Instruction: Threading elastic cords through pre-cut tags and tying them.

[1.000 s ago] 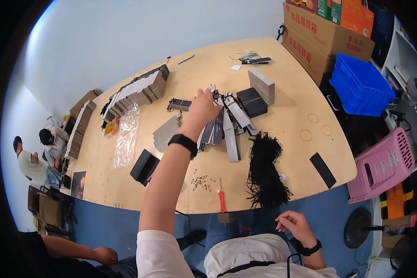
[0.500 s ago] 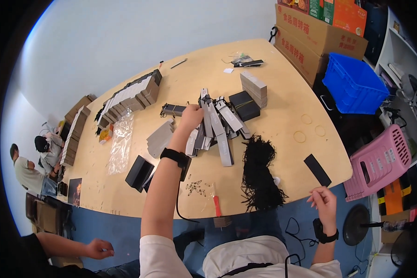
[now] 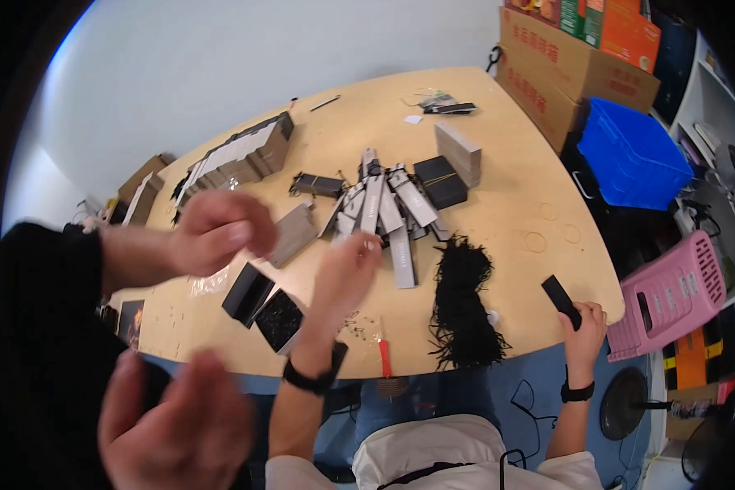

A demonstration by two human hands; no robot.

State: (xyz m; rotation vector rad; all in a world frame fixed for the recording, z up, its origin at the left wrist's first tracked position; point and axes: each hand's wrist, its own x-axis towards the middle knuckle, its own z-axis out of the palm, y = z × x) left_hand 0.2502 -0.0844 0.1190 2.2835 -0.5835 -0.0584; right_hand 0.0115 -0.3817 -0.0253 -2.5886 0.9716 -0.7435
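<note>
My left hand (image 3: 347,265) is blurred by motion over the middle of the table, just below a fanned pile of grey tags (image 3: 402,257) with black cords. Its fingers look bent, and whether anything small is in them I cannot tell. At the table's right front edge, my right hand (image 3: 586,325) is closed on the near end of a black card strip (image 3: 560,296). Between my hands lies a thick bundle of black cords (image 3: 463,306). An open black box (image 3: 247,296) and a box of small dark pieces (image 3: 280,320) stand left of my left wrist.
A co-worker's two blurred hands (image 3: 229,233) reach in from the left, close to my left arm. A red-handled tool (image 3: 385,355) lies at the front edge. Stacked grey cards (image 3: 459,153), a banded black stack (image 3: 441,181) and rubber bands (image 3: 535,242) are beyond. A blue crate (image 3: 633,155) stands right.
My left hand has come back from the tag pile toward me. My right hand has reached forward and taken hold of the black card strip. The co-worker's hands have risen over the table's left side.
</note>
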